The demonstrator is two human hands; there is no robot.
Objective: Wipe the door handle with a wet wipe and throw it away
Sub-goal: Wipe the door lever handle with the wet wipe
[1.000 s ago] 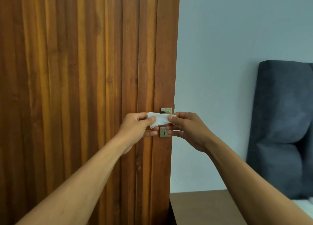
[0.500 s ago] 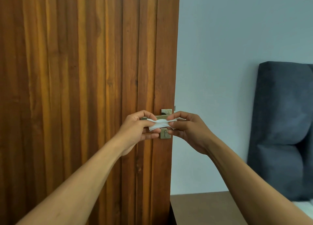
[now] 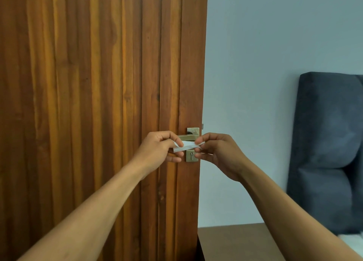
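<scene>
A brass door handle (image 3: 188, 137) sits near the right edge of a brown wooden door (image 3: 88, 103), with a square keyhole plate (image 3: 191, 156) just below it. A white wet wipe (image 3: 186, 146) is stretched into a narrow folded strip between both hands, just under the lever and above the keyhole plate. My left hand (image 3: 159, 150) pinches its left end. My right hand (image 3: 220, 154) pinches its right end. The lever's left part is hidden behind my left hand.
A pale blue wall (image 3: 255, 84) lies right of the door edge. A dark grey padded headboard (image 3: 330, 152) stands at far right, with a bit of white bedding (image 3: 351, 239) below. A brown tabletop (image 3: 235, 243) sits low beside the door.
The wipe has gone from a loose bunch over the lever to a narrower strip pulled taut lower, beneath the lever. Both hands dropped slightly and the lever now shows.
</scene>
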